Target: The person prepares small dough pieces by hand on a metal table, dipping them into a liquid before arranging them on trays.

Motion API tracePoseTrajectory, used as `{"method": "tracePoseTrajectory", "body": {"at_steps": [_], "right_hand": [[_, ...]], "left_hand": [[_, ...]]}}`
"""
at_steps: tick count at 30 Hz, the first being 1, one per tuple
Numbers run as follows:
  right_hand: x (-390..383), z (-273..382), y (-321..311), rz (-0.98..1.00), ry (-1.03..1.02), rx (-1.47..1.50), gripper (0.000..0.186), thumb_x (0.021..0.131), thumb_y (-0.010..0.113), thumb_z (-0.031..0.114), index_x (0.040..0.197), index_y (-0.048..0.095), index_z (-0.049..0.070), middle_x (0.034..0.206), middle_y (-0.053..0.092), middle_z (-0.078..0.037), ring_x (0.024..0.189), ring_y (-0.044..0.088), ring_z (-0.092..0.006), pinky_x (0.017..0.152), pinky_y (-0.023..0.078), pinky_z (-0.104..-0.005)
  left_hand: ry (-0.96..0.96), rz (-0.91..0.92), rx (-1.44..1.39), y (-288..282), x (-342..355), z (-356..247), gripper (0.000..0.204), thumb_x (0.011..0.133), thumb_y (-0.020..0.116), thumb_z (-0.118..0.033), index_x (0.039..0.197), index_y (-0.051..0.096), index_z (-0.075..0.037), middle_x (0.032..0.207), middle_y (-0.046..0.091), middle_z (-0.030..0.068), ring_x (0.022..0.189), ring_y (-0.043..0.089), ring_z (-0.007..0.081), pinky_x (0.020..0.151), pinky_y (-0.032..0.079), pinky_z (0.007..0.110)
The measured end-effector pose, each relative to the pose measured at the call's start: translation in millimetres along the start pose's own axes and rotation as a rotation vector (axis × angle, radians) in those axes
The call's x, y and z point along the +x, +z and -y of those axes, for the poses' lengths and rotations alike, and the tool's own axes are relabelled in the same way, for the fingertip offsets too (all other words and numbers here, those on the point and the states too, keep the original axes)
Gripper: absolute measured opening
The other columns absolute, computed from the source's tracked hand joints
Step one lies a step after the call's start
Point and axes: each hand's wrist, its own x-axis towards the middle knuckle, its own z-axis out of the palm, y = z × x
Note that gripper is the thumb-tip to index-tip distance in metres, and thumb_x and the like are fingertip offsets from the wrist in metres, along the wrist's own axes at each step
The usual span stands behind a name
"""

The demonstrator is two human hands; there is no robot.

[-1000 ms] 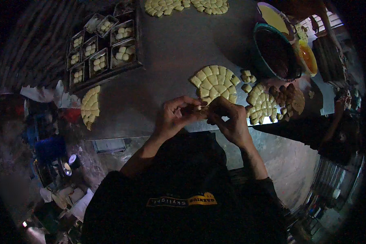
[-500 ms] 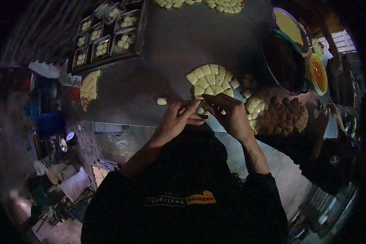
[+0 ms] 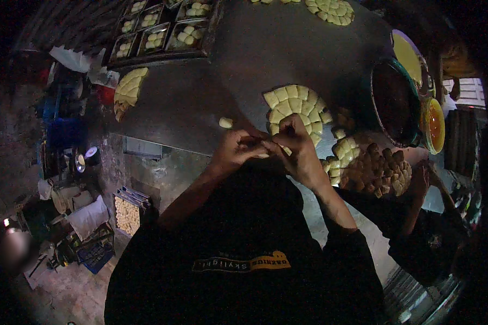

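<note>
Over the front edge of the table, my left hand and my right hand meet, their fingertips pinched together. A sliver of pale dough shows among the fingers of my right hand. What my left fingers hold is hidden. Just beyond my right hand lies a round of pale dough cut into pieces, fanned out on the dark table. One loose dough piece sits beside my left hand, apart from it.
Dough pieces in metal tins fill a tray at the far left, near another cut dough portion. At right are brown lumps, a green-rimmed basin, a yellow bowl and another person's hands.
My hands have drawn closer, fingertips now meeting, and my right fingers have curled up more. The view has shifted, so the tray sits higher. The loose dough piece stays on the table.
</note>
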Motion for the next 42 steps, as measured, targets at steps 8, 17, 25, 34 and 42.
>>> {"method": "tracePoseTrajectory", "body": {"at_steps": [8,17,25,34,42], "right_hand": [[12,-7,94,0.013,-0.252,-0.139,0.035,0.079,0.073,0.010,0.114,0.067,0.006,0.103,0.069,-0.011,0.098,0.064,-0.0276,0.082,0.051,-0.0380],[100,-94,143,0.045,0.103,0.147,0.019,0.086,0.071,0.013,0.101,0.064,0.003,0.089,0.068,-0.011,0.079,0.065,-0.0184,0.069,0.051,-0.0337],[85,-87,155,-0.114,0.067,0.229,0.030,0.081,0.072,0.006,0.109,0.066,0.004,0.098,0.069,-0.011,0.089,0.068,-0.0252,0.076,0.054,-0.0368],[12,-149,3,-0.607,0.529,-0.563,0.025,0.081,0.070,0.010,0.104,0.067,-0.001,0.100,0.069,-0.020,0.095,0.065,-0.0384,0.082,0.051,-0.0447],[-36,-202,3,-0.703,0.395,-0.394,0.055,0.080,0.068,0.005,0.132,0.051,0.004,0.097,0.067,-0.016,0.090,0.066,-0.0310,0.077,0.053,-0.0394]], "left_hand": [[0.115,-0.248,-0.034,-44,-21,40,0.035,0.100,0.053,-0.019,0.128,0.054,0.002,0.122,0.062,0.0134,0.095,0.067,0.0224,0.083,0.056,0.036],[0.139,-0.286,0.354,-133,16,58,0.044,0.095,0.061,-0.014,0.137,0.046,-0.005,0.126,0.060,0.0158,0.103,0.067,0.0248,0.083,0.057,0.036],[0.236,-0.035,0.575,-123,29,52,0.077,0.076,0.078,-0.001,0.143,0.043,-0.012,0.142,0.051,0.0098,0.128,0.052,0.0262,0.105,0.044,0.039],[0.193,0.180,0.510,-132,55,62,0.071,0.071,0.082,-0.006,0.135,0.053,-0.011,0.143,0.049,0.0097,0.130,0.049,0.0277,0.110,0.039,0.039],[0.520,-0.013,0.795,-81,66,0,0.069,0.069,0.088,-0.022,0.130,0.057,-0.008,0.136,0.055,0.0088,0.127,0.052,0.0277,0.106,0.043,0.042]]}}
